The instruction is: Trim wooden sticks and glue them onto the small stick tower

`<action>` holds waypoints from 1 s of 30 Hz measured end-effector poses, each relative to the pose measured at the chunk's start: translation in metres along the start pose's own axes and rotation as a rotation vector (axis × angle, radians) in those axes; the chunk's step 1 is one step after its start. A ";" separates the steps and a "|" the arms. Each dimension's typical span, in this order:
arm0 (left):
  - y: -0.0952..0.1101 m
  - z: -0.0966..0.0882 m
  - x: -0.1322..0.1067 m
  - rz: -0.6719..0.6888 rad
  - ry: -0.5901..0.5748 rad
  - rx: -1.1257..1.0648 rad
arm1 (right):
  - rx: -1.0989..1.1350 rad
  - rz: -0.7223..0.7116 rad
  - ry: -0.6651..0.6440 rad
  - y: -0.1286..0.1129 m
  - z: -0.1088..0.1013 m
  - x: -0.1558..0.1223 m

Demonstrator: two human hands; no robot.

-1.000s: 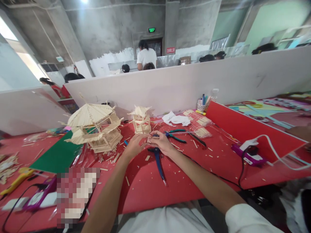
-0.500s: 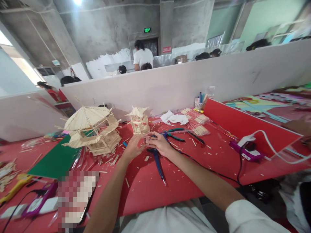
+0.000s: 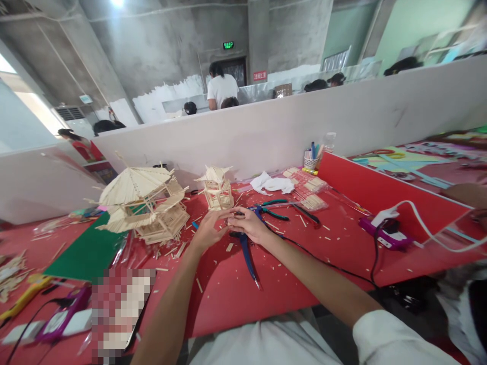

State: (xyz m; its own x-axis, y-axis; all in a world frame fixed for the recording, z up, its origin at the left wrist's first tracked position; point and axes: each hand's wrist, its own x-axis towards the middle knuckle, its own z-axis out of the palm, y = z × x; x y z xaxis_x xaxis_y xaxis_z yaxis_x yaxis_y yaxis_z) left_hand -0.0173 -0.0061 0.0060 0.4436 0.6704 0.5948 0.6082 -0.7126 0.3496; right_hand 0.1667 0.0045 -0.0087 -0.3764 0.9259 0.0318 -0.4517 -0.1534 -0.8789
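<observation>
My left hand [image 3: 208, 231] and my right hand [image 3: 249, 224] meet fingertip to fingertip above the red table [image 3: 228, 312]. Their fingers are closed around something small that I cannot make out. Under and beside my right hand lies a blue glue gun [image 3: 248, 261], its handle pointing toward me. Teal-handled pliers [image 3: 279, 216] rest just right of it. Behind my hands stands a small pavilion of wooden sticks [image 3: 218, 195]. A larger stick pavilion [image 3: 139, 190] with a broad layered roof stands to the left.
Packs of sticks [image 3: 314, 202] and a white cloth [image 3: 272, 183] lie at the back. A purple power strip [image 3: 386, 238] sits right, by a red board [image 3: 380, 195]. At left are a green board [image 3: 85, 251] and a yellow glue gun [image 3: 25, 296]. A partition [image 3: 266, 132] runs behind.
My hands stay together in nearly the same place, with only slight finger movement. The view has shifted a little; things on the table have not moved.
</observation>
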 end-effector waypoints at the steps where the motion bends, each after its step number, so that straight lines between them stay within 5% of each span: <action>1: -0.001 0.000 0.000 0.010 0.003 0.007 | -0.001 -0.001 -0.003 0.000 -0.001 0.000; 10: 0.003 0.001 0.003 0.020 -0.002 -0.053 | -0.017 -0.003 0.022 -0.005 0.002 -0.001; 15: 0.000 -0.012 0.004 -0.091 -0.095 -0.145 | -0.046 -0.083 0.076 -0.012 -0.004 0.002; 22: -0.007 -0.023 -0.001 -0.150 -0.689 -0.225 | -0.058 -0.130 0.130 -0.021 -0.013 0.006; 30: -0.001 -0.013 0.001 -0.166 -0.769 -0.141 | -0.085 -0.129 0.120 -0.021 -0.006 0.004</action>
State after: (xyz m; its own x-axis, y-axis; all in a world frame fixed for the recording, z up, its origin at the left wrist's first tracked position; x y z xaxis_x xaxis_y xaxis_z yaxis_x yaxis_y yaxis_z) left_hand -0.0257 -0.0071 0.0159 0.7155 0.6880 -0.1212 0.6399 -0.5759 0.5088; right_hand 0.1801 0.0135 0.0071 -0.2182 0.9714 0.0939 -0.4180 -0.0061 -0.9084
